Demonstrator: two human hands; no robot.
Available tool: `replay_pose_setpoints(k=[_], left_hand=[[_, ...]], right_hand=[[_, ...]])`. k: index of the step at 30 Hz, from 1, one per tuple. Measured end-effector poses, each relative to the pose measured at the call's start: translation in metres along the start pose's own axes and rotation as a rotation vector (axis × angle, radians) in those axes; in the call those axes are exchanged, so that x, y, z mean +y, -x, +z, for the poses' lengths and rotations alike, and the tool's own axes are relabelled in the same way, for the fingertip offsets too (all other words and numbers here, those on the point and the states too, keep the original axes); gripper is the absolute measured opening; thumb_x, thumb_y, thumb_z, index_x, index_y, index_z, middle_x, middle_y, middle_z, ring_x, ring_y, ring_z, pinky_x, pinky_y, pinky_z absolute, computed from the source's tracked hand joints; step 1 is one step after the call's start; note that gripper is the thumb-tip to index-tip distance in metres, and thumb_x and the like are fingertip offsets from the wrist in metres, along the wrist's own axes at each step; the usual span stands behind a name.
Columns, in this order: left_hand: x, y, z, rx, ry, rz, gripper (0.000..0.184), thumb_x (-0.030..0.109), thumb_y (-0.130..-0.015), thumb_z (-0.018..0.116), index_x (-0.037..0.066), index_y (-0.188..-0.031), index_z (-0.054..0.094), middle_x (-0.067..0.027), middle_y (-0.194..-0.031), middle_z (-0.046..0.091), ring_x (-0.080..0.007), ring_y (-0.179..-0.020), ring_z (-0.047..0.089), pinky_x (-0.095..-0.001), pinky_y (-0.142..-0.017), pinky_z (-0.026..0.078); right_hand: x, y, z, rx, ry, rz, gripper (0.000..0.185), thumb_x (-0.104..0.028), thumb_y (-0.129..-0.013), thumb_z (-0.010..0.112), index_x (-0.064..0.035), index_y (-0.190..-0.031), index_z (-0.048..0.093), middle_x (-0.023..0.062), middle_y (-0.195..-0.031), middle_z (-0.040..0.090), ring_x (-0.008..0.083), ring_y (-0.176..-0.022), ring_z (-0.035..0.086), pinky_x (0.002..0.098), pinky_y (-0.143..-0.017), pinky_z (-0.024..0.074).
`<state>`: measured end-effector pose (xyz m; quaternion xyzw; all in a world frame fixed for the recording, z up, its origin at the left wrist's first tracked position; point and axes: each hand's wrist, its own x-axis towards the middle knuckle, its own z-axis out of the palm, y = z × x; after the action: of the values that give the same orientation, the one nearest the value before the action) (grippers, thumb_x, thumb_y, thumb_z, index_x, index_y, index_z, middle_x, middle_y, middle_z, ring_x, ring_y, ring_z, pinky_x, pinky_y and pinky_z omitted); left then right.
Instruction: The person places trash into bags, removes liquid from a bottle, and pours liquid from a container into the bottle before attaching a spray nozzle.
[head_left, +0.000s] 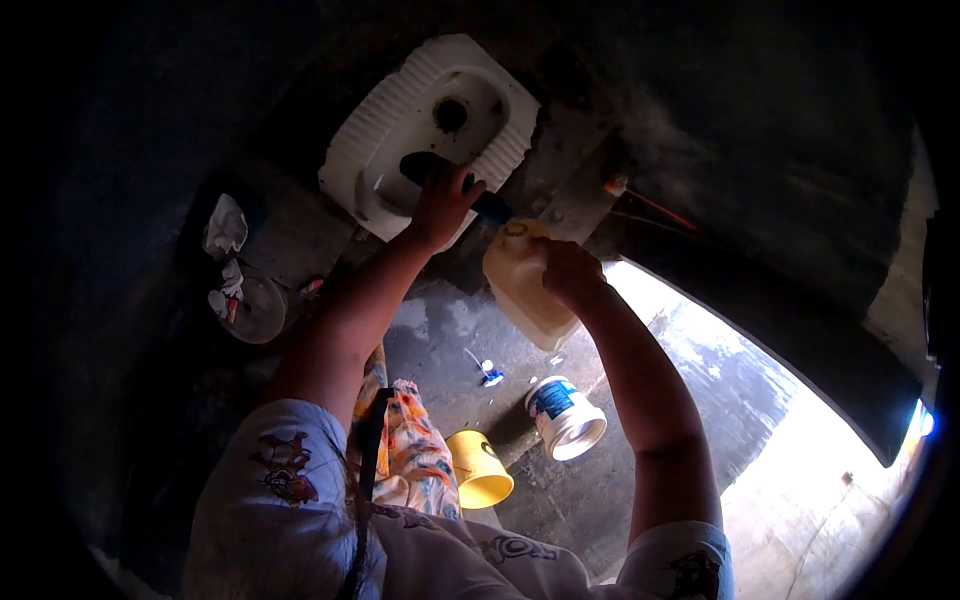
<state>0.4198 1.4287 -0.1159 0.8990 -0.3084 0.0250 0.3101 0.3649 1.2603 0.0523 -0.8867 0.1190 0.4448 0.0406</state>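
My left hand [443, 207] is wrapped round a dark bottle [490, 207], held tilted above the near edge of a white squat toilet pan [360, 140]. One end of the bottle reaches the mouth of a pale yellowish plastic jug [525, 290]. My right hand [568, 270] grips the jug at its handle and holds it tilted. Whether liquid passes between the two is too dark to tell.
A white bucket with a blue label [568, 420] and a yellow bucket [480, 470] stand on the floor. A blue and white small object [488, 374] lies nearby. At left is a round container [262, 308] with crumpled litter. Bright light falls at right.
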Motion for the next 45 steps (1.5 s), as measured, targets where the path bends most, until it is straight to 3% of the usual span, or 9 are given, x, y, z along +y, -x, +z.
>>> replay_pose_setpoints(k=[45], left_hand=[[-0.015,-0.003,0.01,-0.005,-0.075,-0.023,0.028,0.013,-0.076,0.052,0.017,-0.104,0.053,-0.008,-0.109,0.042,-0.0252,-0.102,0.046,-0.0483,-0.088,0.035]], right_hand=[[-0.011,-0.013,-0.012,0.022,0.064,-0.041,0.052,-0.001,-0.069,0.049,-0.0192,-0.118,0.052,0.0107,-0.106,0.059,0.0265,-0.099,0.057,0.0386,-0.084,0.0449]])
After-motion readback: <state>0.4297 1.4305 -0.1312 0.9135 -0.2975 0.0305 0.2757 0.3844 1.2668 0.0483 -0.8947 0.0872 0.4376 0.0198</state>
